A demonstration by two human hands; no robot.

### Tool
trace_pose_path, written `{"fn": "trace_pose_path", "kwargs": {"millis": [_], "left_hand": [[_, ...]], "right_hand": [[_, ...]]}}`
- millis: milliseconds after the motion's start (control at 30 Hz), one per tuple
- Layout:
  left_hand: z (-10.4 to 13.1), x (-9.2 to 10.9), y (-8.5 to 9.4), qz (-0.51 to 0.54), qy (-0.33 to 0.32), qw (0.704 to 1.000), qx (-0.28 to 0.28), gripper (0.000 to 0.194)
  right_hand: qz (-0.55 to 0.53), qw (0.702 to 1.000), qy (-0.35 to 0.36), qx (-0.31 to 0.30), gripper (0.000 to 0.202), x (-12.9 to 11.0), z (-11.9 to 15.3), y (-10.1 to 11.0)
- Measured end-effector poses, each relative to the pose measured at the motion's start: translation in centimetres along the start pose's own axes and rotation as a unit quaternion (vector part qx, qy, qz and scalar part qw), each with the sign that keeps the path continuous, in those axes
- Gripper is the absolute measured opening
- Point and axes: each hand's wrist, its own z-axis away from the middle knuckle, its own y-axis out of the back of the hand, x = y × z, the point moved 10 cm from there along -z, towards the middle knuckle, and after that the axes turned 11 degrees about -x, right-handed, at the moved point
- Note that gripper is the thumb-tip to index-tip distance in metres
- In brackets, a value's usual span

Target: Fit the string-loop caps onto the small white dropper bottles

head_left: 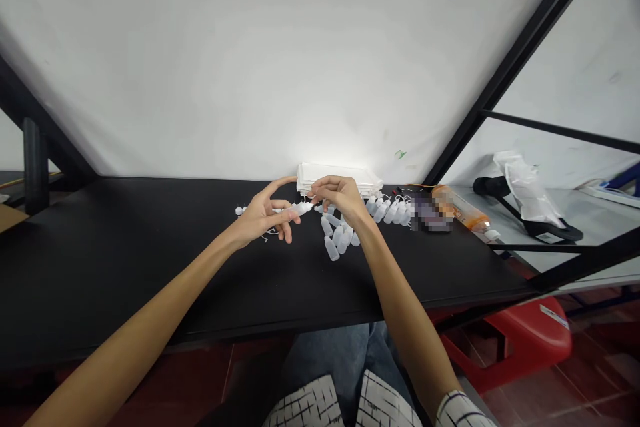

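Between thumb and fingers, my left hand (265, 215) holds a small translucent bottle (299, 209), lying sideways with its white tip toward the right. My right hand (340, 197) is closed in a pinch at the bottle's tip; what the fingertips hold is too small to make out. Below my right hand, several translucent bottles (331, 248) lie loose on the black table (280, 287). More small bottles (393, 211) with white loops stand in a row to the right. Small white pieces (239, 211) lie left of my left hand.
A stack of white sheets or bags (367, 179) lies against the wall behind my hands. A blurred dark item (431, 215) and an orange-labelled bottle (465, 211) are at the right. A black frame bar (505, 67) slopes beyond them, above a red stool (525, 340).
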Motion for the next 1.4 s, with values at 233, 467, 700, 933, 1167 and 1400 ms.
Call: {"fn": "trace_pose_path", "kwargs": {"millis": [233, 467, 700, 933, 1167, 1400], "left_hand": [[0.2, -0.1, 1.7, -0.004, -0.019, 0.996, 0.083, 0.051], [-0.1, -0.8, 2.1, 0.013, -0.007, 0.993, 0.114, 0.040], [0.1, -0.7, 2.2, 0.011, 0.001, 0.990, 0.140, 0.046], [0.1, -0.8, 2.3, 0.012, -0.003, 0.990, 0.142, 0.046], [0.1, -0.8, 2.4, 0.006, 0.004, 0.989, 0.147, 0.046], [0.1, -1.0, 2.3, 0.003, 0.008, 0.991, 0.136, 0.044]], "right_hand": [[-0.048, 0.999, 0.000, -0.006, 0.024, 0.2, 0.0, -0.1], [-0.079, 0.997, 0.005, 0.006, 0.024, 0.4, -0.1, -0.4], [-0.087, 0.996, -0.002, 0.009, 0.024, 0.3, 0.0, -1.0], [-0.079, 0.997, -0.004, 0.011, 0.025, 0.3, 0.0, -1.1], [-0.076, 0.997, 0.003, 0.000, 0.025, 0.3, 0.0, -1.2], [-0.079, 0.997, 0.012, -0.002, 0.025, 0.3, 0.0, -1.3]]}}
